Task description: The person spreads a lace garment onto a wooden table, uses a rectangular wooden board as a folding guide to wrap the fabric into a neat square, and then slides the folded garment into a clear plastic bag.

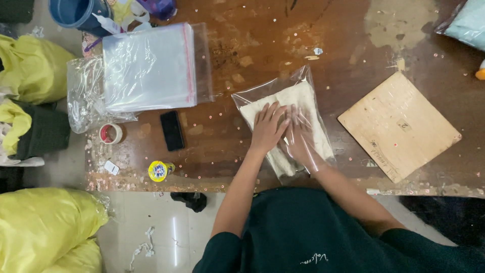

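1. A clear bag (283, 119) with cream cloth (303, 101) lay at the table's (328, 30) near middle.
2. The left hand (268, 129) lay flat on the bag; the right hand (301, 139) was flat inside it.
3. Stacked clear bags (149, 65) lay far left, a board (399, 126) right.
4. A phone (172, 130), tape (111, 134) and a yellow-capped bottle (159, 170) lay left.

On the table: one clear bag (308, 81) with one folded cream cloth (303, 98), one stack of clear bags (149, 65), one wooden board (399, 126). Also one black phone (172, 130), one tape roll (110, 134), one blue bucket (76, 12). Two hands: left hand (268, 129), right hand (300, 139).
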